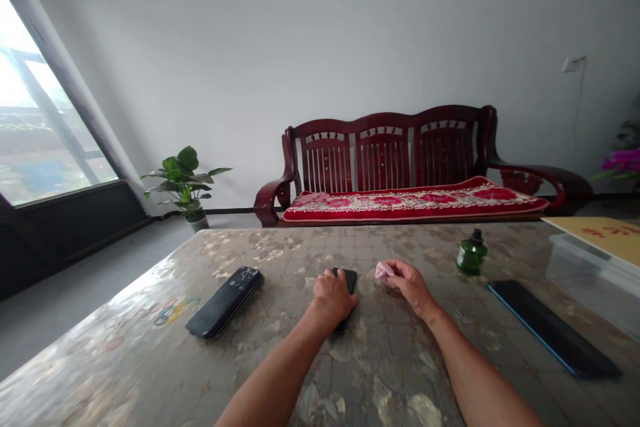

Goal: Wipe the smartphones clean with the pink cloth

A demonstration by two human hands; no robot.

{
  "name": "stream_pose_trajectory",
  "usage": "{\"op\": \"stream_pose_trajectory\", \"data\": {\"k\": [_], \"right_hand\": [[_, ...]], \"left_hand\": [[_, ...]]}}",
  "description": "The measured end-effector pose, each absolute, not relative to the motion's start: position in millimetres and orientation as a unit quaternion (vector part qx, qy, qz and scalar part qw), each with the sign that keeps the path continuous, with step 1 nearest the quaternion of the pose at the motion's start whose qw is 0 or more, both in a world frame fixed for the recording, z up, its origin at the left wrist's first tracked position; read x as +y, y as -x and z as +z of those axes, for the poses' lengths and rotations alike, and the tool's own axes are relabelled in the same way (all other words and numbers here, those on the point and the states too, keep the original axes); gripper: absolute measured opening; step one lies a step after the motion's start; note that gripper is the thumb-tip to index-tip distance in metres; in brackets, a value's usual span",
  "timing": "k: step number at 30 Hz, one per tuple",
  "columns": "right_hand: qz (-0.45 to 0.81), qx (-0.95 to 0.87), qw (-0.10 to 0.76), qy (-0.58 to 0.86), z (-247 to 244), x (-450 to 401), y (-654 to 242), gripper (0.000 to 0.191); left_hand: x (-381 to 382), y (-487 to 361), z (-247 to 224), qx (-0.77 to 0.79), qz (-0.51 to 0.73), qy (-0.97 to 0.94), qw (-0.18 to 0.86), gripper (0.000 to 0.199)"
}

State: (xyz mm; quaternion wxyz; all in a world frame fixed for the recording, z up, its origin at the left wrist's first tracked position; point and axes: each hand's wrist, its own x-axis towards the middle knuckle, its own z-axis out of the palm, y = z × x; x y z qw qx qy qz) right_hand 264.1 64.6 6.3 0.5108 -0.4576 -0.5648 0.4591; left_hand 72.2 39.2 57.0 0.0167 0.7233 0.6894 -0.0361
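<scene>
My left hand (333, 295) rests over a black phone (351, 275) lying on the patterned table (380, 360), its fingers wrapped round the phone's sides. Part of the phone is hidden beneath the hand. To the right, my right hand (406, 281) pinches a small crumpled pink cloth (384, 271) just above the table, apart from the phone. Further left lies a dark phone stack or thick phone (225, 302). At the right a larger black phone with a blue edge (553, 327) lies flat.
A green bottle (471, 254) with a black cap stands right of my hands. Beyond it are a clear plastic box (590, 273) and a yellow sheet (600, 235). Coloured rubber bands (175, 310) lie at the left. A red wooden bench (387, 160) is behind the table.
</scene>
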Motion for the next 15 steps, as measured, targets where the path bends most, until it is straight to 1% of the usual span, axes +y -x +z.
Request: {"op": "stream_pose_trajectory", "data": {"k": [6,13,15], "right_hand": [[0.442,-0.563,0.512,0.475,0.6,67.3,-266.4,0.036],[0.445,-0.543,0.526,0.48,2.2,65.8,-265.6,0.04],[0.461,-0.528,0.534,0.472,4.4,64.0,-261.3,0.04]], "left_hand": [[38.1,-83.7,55.8,0.699,-0.048,-0.713,0.017,0.068],[39.0,-89.5,53.8,0.705,-0.012,-0.709,0.032,0.068],[36.8,-84.8,55.2,0.699,0.019,-0.714,0.039,0.064]]}}
